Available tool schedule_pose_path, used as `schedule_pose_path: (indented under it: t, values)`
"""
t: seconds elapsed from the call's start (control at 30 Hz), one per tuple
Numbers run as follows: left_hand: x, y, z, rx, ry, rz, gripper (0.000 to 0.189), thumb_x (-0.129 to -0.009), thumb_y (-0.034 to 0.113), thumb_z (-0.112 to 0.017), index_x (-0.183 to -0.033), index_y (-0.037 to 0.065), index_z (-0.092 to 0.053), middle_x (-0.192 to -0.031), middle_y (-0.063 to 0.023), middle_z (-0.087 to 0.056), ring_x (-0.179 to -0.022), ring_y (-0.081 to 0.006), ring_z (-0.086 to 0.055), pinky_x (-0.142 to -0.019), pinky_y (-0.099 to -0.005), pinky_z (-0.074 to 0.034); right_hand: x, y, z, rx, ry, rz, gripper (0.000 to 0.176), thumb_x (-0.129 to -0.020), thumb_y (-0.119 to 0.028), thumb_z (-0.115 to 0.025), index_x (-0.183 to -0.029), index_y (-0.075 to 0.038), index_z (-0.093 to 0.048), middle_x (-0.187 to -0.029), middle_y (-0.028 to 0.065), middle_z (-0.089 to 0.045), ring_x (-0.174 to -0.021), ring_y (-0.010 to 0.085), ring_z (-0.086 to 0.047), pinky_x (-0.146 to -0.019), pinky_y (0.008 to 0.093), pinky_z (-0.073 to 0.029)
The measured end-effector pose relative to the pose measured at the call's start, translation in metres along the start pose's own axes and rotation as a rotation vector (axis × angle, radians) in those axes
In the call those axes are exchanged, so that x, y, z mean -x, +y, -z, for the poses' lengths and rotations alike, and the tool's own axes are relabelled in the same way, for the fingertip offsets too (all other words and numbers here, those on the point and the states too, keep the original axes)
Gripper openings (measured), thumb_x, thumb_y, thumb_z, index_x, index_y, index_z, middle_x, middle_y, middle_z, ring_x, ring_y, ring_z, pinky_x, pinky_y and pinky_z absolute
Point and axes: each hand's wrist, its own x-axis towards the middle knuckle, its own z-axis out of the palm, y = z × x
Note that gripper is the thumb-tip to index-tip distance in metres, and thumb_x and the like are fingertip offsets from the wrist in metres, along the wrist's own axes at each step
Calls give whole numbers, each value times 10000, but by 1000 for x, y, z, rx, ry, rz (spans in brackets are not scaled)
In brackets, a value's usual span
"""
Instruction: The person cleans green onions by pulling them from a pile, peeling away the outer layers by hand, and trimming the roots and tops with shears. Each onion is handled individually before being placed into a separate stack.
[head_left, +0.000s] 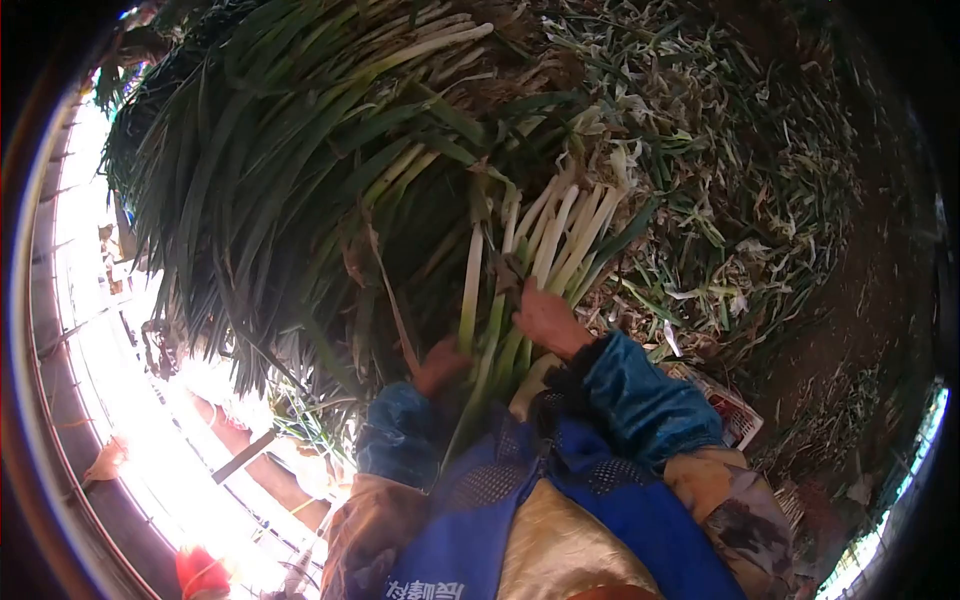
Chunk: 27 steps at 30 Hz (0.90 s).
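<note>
Over my lap lies a bundle of green onions [565, 235], white root ends pointing away from me and green leaves running down toward my body. My left hand [440, 368], slightly blurred, is closed around the lower green part of a single green onion [470, 285], which stands a little apart to the left of the bundle. Resting on the bundle's left side, my right hand [550, 318] has its fingers curled closed. A small dark piece [508, 272] shows at its fingertips; I cannot tell what it is.
A large heap of green onions [270, 180] fills the left and far side. Stripped leaves and peelings [730, 190] cover the ground to the right. A printed box or packet [725, 405] lies beside my right forearm. A red object [200, 572] sits at the lower left.
</note>
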Motion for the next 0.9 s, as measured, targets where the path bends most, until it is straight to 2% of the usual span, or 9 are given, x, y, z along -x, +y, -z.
schedule_pose_path:
  t: [0.13, 0.23, 0.33, 0.43, 0.53, 0.7, 0.77, 0.83, 0.9]
  values:
    - [-1, 0, 3, 47, -39, -42, 397, -677, 168, -617, -1020, -30, -591, -874, -78, -625, -769, -147, -554, -701, -300, -439, -24, 15, 1, 23, 17, 2, 403, -796, -127, -499, -1078, 146, -409, -717, 265, -578, -603, 419, -570, -541, 490, -456]
    - [-3, -2, 3, 88, -65, -17, 398, -668, 170, -631, -1029, 2, -613, -884, -78, -635, -762, -144, -578, -717, -292, -449, -1, 1, 9, 34, -96, -93, 475, -786, -132, -509, -1126, 173, -379, -724, 266, -582, -631, 418, -581, -550, 485, -461]
    - [-5, 2, 5, 143, -116, 1, 401, -675, 168, -627, -1036, -5, -608, -888, -56, -632, -774, -120, -562, -714, -278, -446, 18, 1, 6, 23, -122, -19, 524, -780, -161, -533, -1135, 181, -357, -735, 263, -586, -659, 419, -586, -550, 482, -463]
    - [1, 14, 7, 190, -140, -18, 411, -681, 165, -622, -1055, -5, -600, -899, -48, -630, -784, -115, -555, -719, -271, -444, 4, 2, 10, -76, -109, -136, 593, -773, -192, -556, -1159, 189, -317, -740, 260, -587, -680, 420, -586, -557, 484, -462]
    - [2, 16, 9, 147, -145, -35, 426, -688, 166, -611, -1075, -12, -586, -919, -48, -619, -808, -122, -545, -737, -272, -434, -11, 19, 5, 5, 15, 53, 563, -778, -192, -548, -1142, 174, -324, -734, 266, -583, -691, 423, -587, -565, 494, -458]
    - [0, 22, 17, 196, -146, 18, 415, -703, 184, -595, -1063, -23, -583, -928, -49, -604, -839, -132, -536, -768, -275, -421, 10, 5, 14, -53, -96, -30, 386, -783, -162, -511, -1018, 122, -398, -724, 270, -580, -693, 430, -589, -581, 502, -457]
    - [-14, -2, 12, 319, -107, 23, 423, -691, 193, -626, -1068, 5, -587, -890, -43, -615, -805, -142, -559, -748, -283, -443, 12, 5, 14, -50, -97, -54, 335, -782, -152, -502, -984, 99, -410, -724, 271, -581, -694, 435, -588, -591, 501, -458]
    - [-24, -6, 10, 336, -158, 14, 447, -690, 201, -638, -1092, 18, -569, -878, -62, -624, -796, -185, -582, -742, -307, -458, 6, 11, 11, -63, -28, -85, 296, -778, -144, -500, -956, 76, -416, -726, 272, -582, -697, 440, -587, -605, 501, -460]
    - [-33, 12, 5, 241, -307, 0, 487, -701, 206, -632, -1137, 17, -529, -889, -105, -631, -813, -260, -605, -752, -345, -465, 1, 17, 10, -62, -16, -118, 372, -762, -196, -547, -969, 74, -395, -724, 276, -568, -715, 448, -571, -620, 499, -451]
